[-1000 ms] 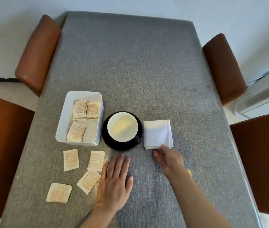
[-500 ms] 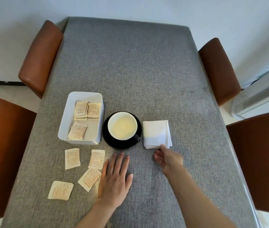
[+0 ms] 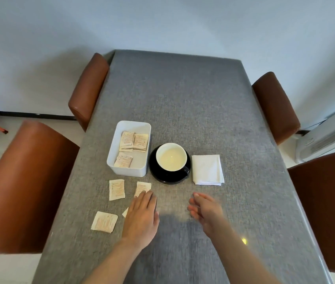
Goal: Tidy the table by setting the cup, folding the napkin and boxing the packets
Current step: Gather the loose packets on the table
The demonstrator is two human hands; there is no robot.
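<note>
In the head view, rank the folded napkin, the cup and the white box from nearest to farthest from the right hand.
Measured from the right hand:
1. Folded napkin, just beyond the fingers, slightly to the right.
2. Cup, on its black saucer, ahead and to the left.
3. White box, farthest left, past the cup, holding packets.

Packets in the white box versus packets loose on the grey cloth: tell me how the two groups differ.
The boxed beige paper packets lie overlapped inside the white rectangular plastic box; the loose beige paper packets lie spread apart on the grey fabric-covered table. The boxed ones are fully in view; two loose ones are partly hidden under the left hand. All share the same square shape and faint print.
</note>
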